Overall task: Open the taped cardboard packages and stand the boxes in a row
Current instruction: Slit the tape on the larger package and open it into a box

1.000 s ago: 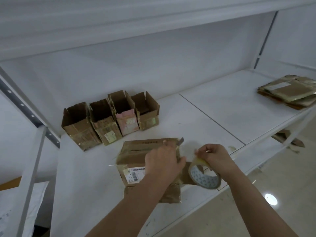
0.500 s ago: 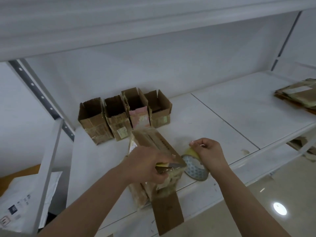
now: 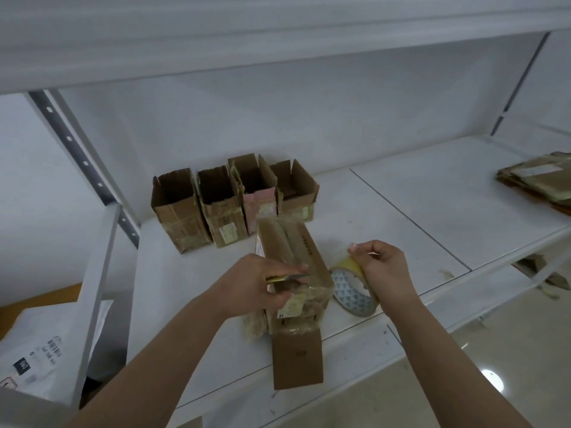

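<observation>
The box (image 3: 293,273) lies on its side on the shelf (image 3: 417,211), near four open boxes (image 3: 234,199). The left hand (image 3: 256,285) grips a knife (image 3: 287,278) on it. The right hand (image 3: 383,267) pinches a tape roll (image 3: 352,291). Cut slowly along the tape, fingers clear.

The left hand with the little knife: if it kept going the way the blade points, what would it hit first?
Probably the taped box lying right before the left hand; the blade already seems at it.
</observation>
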A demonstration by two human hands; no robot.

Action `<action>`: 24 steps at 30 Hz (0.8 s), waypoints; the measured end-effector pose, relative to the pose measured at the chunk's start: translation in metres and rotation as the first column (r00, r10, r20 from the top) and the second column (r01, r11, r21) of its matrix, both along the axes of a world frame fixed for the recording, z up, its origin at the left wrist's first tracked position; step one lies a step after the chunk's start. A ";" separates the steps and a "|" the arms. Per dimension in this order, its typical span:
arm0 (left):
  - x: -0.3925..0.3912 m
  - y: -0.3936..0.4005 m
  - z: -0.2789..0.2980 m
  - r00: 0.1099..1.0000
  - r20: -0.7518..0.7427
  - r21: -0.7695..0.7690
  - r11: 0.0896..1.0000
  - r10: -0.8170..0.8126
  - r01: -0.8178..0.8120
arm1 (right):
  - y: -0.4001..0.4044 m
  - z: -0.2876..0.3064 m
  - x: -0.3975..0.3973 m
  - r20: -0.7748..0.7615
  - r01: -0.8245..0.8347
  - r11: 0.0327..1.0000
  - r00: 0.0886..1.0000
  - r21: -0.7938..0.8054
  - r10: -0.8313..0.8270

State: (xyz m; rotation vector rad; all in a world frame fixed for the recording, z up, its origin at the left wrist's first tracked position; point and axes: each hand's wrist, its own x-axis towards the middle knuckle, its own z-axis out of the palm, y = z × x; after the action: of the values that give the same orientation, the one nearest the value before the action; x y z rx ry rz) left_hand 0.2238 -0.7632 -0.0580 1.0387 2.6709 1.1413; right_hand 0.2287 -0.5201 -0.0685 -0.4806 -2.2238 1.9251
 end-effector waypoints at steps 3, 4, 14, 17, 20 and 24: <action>0.000 -0.010 -0.004 0.994 0.109 0.051 0.998 0.017 -0.023 | -0.005 0.001 0.004 0.003 -0.031 0.999 1.000 0.039 0.031; 0.000 -0.013 -0.002 0.987 0.161 0.080 0.996 0.024 -0.038 | -0.006 0.002 0.006 0.006 -0.042 0.998 0.999 0.042 0.042; -0.012 -0.036 0.011 0.958 0.217 0.048 0.978 0.186 -0.201 | -0.014 0.023 0.014 0.024 -0.201 0.979 0.979 0.029 0.200; -0.009 -0.028 0.010 0.952 0.192 0.045 0.967 0.237 -0.250 | -0.012 0.028 0.016 0.019 -0.219 0.975 0.976 0.042 0.218; -0.005 -0.018 0.013 0.942 0.123 0.003 0.949 0.311 -0.314 | -0.010 0.032 0.017 0.015 -0.226 0.972 0.974 0.059 0.226; -0.002 -0.004 0.028 0.917 0.008 -0.070 0.915 0.399 -0.397 | -0.008 0.035 0.018 0.009 -0.241 0.965 0.970 0.102 0.242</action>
State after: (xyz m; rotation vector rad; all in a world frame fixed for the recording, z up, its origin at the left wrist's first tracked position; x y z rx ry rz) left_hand 0.2221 -0.7670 -0.0305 0.4731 2.9636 1.0939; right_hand 0.2462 -0.5280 -0.0335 -0.1978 -2.4640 1.9033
